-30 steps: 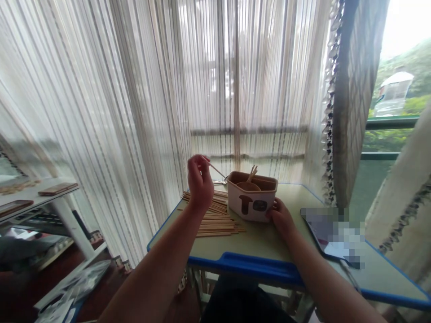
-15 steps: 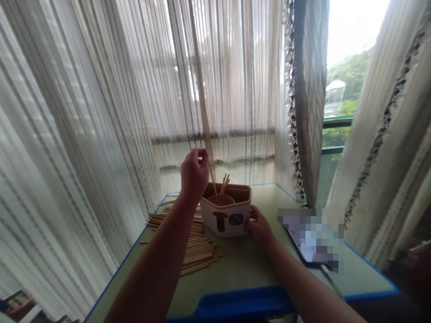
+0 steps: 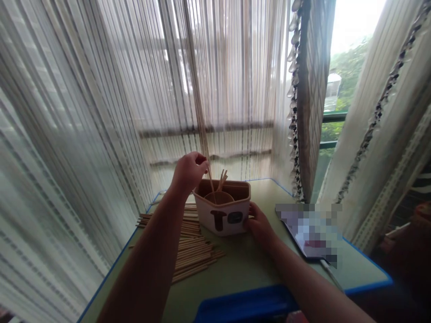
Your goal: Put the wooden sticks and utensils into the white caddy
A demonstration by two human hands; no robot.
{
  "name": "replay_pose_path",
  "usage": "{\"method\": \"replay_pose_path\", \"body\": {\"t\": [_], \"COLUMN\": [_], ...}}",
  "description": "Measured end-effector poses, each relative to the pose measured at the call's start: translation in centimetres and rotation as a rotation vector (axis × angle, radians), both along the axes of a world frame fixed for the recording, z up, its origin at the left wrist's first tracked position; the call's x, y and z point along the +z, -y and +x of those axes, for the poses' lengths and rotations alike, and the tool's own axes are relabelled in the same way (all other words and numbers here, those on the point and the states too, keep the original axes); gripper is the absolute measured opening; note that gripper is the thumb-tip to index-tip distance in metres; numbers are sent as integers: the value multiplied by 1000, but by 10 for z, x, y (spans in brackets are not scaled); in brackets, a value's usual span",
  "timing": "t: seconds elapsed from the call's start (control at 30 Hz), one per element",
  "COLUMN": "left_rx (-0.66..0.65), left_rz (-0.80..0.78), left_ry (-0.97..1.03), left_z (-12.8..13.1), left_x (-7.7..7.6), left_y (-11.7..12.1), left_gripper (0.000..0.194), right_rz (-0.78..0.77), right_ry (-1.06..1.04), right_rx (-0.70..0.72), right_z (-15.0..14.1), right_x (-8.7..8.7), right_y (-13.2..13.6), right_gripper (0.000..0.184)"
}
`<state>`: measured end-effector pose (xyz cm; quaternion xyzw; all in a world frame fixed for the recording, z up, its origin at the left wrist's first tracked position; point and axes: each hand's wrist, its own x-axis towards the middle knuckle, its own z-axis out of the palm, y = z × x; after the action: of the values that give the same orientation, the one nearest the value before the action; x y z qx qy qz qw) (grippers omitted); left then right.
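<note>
My left hand [image 3: 190,171] is closed in a pinch around the upper end of a thin wooden chopstick [image 3: 212,183]. That chopstick slants down into the round compartment [image 3: 220,197] of a white holder [image 3: 208,219] with a brown rim and a dark T-shaped mark. Several other chopsticks [image 3: 222,178] lean out of the holder behind it. Against the holder's right side rests my right hand [image 3: 258,224], its fingers curled around the edge and partly hidden. Many loose chopsticks [image 3: 193,256] lie on the table to the left, some covered by my left forearm.
The pale green table [image 3: 242,264] has a blue edge. To the right lies a tablet-like device [image 3: 303,233], its screen blurred out, with a white cable [image 3: 332,272]. A blue tray-like part [image 3: 245,303] is at the near edge. Striped curtains [image 3: 101,89] hang behind the table.
My left hand has come down a little, and the chopstick reaches lower into the round compartment. The right hand stays at the holder's side. The view has shifted slightly.
</note>
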<state>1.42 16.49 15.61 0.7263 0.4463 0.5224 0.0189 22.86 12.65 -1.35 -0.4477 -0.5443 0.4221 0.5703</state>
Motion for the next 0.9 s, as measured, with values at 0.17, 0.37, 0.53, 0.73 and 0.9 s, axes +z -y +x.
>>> {"method": "replay_pose_path", "body": {"t": [0.17,0.37,0.53,0.73,0.9], "left_rx": [2,100,131,136,202], "left_rz": [32,282,457,348,118], "left_ry": [39,377,462,197,-170], "left_z": [0,0,-3,0,3], "left_x": [3,22,28,15,1], "left_y": [2,25,37,21,8], "left_gripper": [10,16,12,10,5], "right_rz": [-17,-28,-31,-22,-38], "right_ry": [-10,0,-5,-17,-13], "right_rx": [1,-7,-4,5,11], "right_z": [0,0,1,1,1], "right_x": [2,3,-2,-3,-1], "right_y": [1,1,-3,-3,-2], "right_gripper": [59,58,59,57,60]}}
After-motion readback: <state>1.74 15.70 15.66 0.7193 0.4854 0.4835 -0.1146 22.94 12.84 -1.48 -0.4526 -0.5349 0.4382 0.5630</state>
